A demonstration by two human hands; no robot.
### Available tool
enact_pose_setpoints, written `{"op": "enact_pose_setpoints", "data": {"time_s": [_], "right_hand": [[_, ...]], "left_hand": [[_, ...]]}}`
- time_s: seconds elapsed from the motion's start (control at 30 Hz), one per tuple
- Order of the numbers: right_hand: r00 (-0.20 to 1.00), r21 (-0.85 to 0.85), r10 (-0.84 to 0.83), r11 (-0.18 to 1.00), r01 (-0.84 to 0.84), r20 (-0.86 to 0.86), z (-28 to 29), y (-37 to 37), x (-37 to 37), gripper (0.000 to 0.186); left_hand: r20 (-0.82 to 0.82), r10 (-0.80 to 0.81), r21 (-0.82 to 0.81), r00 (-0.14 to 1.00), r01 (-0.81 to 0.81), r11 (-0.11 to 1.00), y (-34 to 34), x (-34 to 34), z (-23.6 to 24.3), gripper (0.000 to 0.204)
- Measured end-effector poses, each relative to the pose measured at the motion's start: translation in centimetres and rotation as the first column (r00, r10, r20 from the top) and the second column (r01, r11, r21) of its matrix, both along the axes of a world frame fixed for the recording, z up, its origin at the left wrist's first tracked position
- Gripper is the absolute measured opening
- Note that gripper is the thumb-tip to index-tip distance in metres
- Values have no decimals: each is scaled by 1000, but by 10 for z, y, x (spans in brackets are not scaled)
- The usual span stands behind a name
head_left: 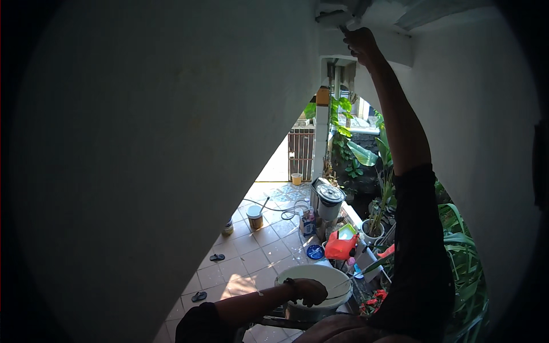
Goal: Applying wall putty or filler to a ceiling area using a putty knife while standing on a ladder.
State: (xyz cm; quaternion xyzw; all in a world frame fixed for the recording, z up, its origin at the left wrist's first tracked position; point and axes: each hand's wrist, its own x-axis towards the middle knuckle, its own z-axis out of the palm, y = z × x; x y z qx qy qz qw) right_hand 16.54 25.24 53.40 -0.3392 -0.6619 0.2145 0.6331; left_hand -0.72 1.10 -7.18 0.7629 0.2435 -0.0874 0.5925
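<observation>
High up at the top of the view, my right hand [360,43] is closed round the handle of a paint roller [333,19]. The pale roller head is against the upper wall by the ceiling, in shade. Low in front of me, my left hand [310,292] is closed over a large bucket [284,275] with white paint inside. A thin wire-like handle [337,296] runs from its fingers toward the bucket's right rim. The exact grip is dark and hard to see.
A big pale wall [171,126] fills the left; another wall [469,103] stands right. Below, on the tiled floor [257,251], are a small paint tub [255,220], sandals [217,257], a blue lid [315,252], a lidded bin [330,197] and a red bag [341,246]. Plants [460,251] line the right.
</observation>
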Motion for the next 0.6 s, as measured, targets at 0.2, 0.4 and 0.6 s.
{"op": "enact_pose_setpoints", "data": {"time_s": [0.2, 0.4, 0.6], "right_hand": [[554, 348, -735, 675, 651, 390, 14, -11, -14, 27], [404, 340, -775, 593, 730, 485, 32, -13, 1, 33], [512, 342, -808, 587, 733, 289, 35, 6, -10, 31]], "left_hand": [[304, -270, 434, 914, 119, 893, 11, -4, -38, 5], [-24, -257, 330, 966, 250, 910, 11, 5, -16, 17], [202, -301, 346, 932, 220, 912, 4, -1, 1, 17]]}}
